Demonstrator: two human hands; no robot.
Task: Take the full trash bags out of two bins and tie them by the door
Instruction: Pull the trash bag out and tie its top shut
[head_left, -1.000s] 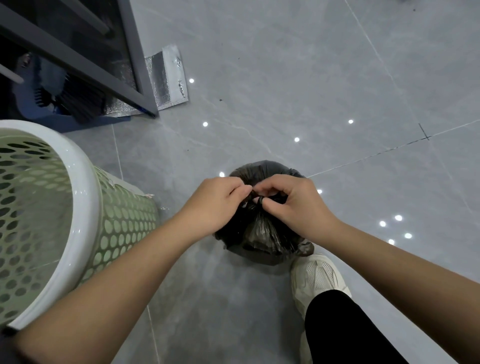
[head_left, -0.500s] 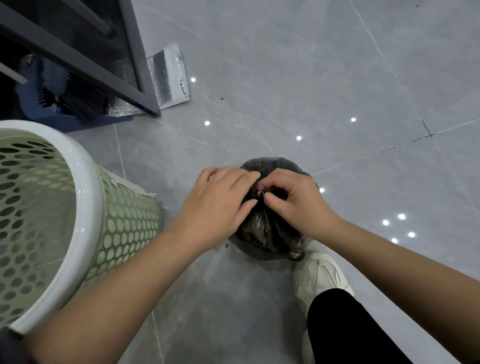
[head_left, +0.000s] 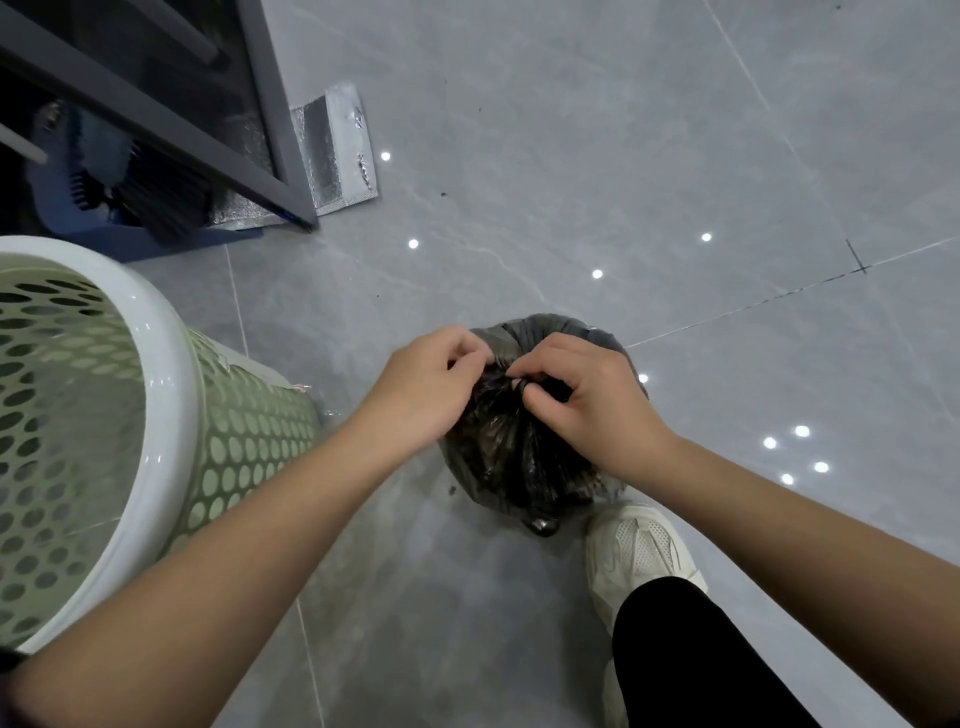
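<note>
A full black trash bag (head_left: 514, 462) sits on the grey tile floor in the middle of the head view. Both hands are on its gathered neck. My left hand (head_left: 421, 387) pinches the bunched plastic from the left. My right hand (head_left: 582, 397) grips it from the right, with a strand of the bag looped around one finger. The knot itself is mostly hidden under my fingers. A green perforated bin (head_left: 156, 415) with a white rim stands to the left, with no bag visible inside it.
My white shoe (head_left: 639, 551) and black trouser leg are just below the bag. A dark door frame (head_left: 270, 119) stands at upper left, with a silver foil mat (head_left: 337, 150) at its foot and a brush and blue dustpan (head_left: 104, 192) behind it.
My left hand has drawn back from over the bag top to a pinch on its left side. My right hand's fingers have shifted on the neck. The bag has stayed in place.
</note>
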